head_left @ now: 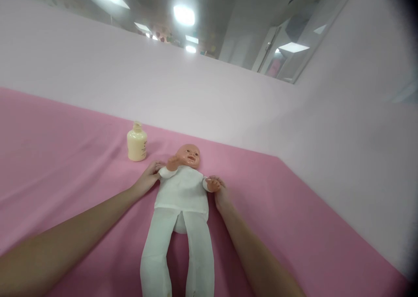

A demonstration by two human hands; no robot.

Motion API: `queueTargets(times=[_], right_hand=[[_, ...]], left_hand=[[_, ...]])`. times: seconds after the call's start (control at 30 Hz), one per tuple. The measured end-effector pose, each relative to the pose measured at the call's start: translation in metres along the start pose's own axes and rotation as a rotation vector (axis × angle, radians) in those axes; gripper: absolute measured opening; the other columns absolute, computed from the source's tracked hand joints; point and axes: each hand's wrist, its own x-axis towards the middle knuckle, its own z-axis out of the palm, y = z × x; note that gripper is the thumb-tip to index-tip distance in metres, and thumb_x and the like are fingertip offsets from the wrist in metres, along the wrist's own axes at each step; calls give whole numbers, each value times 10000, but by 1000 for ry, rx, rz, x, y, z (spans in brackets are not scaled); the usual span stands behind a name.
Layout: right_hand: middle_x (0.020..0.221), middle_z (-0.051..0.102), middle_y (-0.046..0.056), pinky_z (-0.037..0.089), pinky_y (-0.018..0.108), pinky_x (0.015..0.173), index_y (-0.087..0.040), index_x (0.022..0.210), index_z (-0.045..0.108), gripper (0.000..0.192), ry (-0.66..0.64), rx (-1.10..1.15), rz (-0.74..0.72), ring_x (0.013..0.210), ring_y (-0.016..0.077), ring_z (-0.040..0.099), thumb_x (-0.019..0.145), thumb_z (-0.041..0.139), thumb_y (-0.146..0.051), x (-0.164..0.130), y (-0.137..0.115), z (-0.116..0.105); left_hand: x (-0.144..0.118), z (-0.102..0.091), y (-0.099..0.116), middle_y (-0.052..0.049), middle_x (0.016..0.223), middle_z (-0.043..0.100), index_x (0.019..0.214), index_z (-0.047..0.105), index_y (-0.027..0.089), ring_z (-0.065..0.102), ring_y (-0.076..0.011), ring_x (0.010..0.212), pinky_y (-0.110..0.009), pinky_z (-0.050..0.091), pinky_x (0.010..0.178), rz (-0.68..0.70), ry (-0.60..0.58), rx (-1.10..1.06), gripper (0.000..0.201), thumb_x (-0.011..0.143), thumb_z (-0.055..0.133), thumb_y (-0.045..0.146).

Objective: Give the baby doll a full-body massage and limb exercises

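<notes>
A baby doll (pixel 181 190) with a white cloth body and a hard plastic head lies on its back on a pink cloth (pixel 98 175). Its legs point toward me, and its feet run out of view at the bottom. My left hand (pixel 153 171) is closed at the doll's bent arm on the left, fingertips partly hidden behind the white sleeve. On the other side, my right hand (pixel 221 193) closes around the doll's other arm near its plastic hand, which covers part of my fingers.
A cream-coloured bottle (pixel 137 144) with an open neck and no pump stands to the left of the doll's head. Behind the pink surface rises a white wall (pixel 183 92), which continues along the right. Above it, a glass pane (pixel 228 27) reflects ceiling lights.
</notes>
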Motion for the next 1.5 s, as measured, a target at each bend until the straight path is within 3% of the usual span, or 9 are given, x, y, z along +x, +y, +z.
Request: queueTargets(times=[0.1,0.23,0.37,0.53,0.73,0.87,1.03,1.33,1.5], right_hand=[[891,727,24,520,341,799,-218,826,683,164,4,33,28,897,214,653,672,674,-277,-7,-8,0],[930,713,7,513,311,771,-239,960,649,306,39,11,61,878,191,642,655,665,-259,-15,-18,5],[1115,682,16,506,347,872,-288,1191,553,494,41,-107,-31,1032,205,626,705,642,-260,-23,-30,7],[1323,600,47,412,395,1037,-275,1233,587,463,59,-318,-141,1252,227,518,770,613,-294,-25,-37,6],[1118,709,37,461,371,923,-261,1143,682,364,13,-306,-27,1059,234,610,799,596,-344,-22,-30,2],[982,733,22,472,359,842,-257,1051,719,295,18,-359,-7,950,237,626,814,572,-351,-23,-29,3],[897,738,7,485,354,776,-275,1059,724,298,-6,-352,16,852,233,637,793,599,-325,-24,-32,4],[1255,679,6,480,368,963,-315,1152,676,461,-12,-153,15,1172,246,597,696,663,-246,-22,-35,6],[1125,721,-7,477,378,977,-287,1068,705,433,-54,3,17,1089,228,631,647,669,-194,-14,-21,-2]], left_hand=[[-1,0,0,-33,1002,674,1150,458,228,625,-234,952,-376,454,841,0,22,56,517,708,699,343],[-2,-2,-2,-24,980,655,1237,387,239,613,-210,905,-376,450,860,53,4,182,523,807,632,408],[-2,-4,-3,-11,974,619,1217,426,253,594,-200,890,-352,449,857,85,61,298,468,819,615,410],[-5,-2,1,-9,987,633,1231,504,262,598,-213,876,-333,452,837,66,81,377,462,809,617,412],[-9,0,7,-37,1016,697,1271,606,246,618,-274,927,-369,446,874,83,61,534,488,827,602,448],[-8,-2,5,-74,1213,676,1399,519,253,616,-322,1075,-414,427,949,10,45,567,592,854,569,480],[-5,-5,-3,-142,1420,552,1468,397,216,515,-360,1287,-456,357,1063,6,134,514,732,827,623,486],[1,-6,-5,-117,1178,687,1210,539,186,627,-298,1101,-406,470,920,-22,64,171,576,722,721,431],[0,-3,4,-24,906,711,1005,603,201,660,-230,892,-338,490,784,23,24,-62,452,586,769,228]])
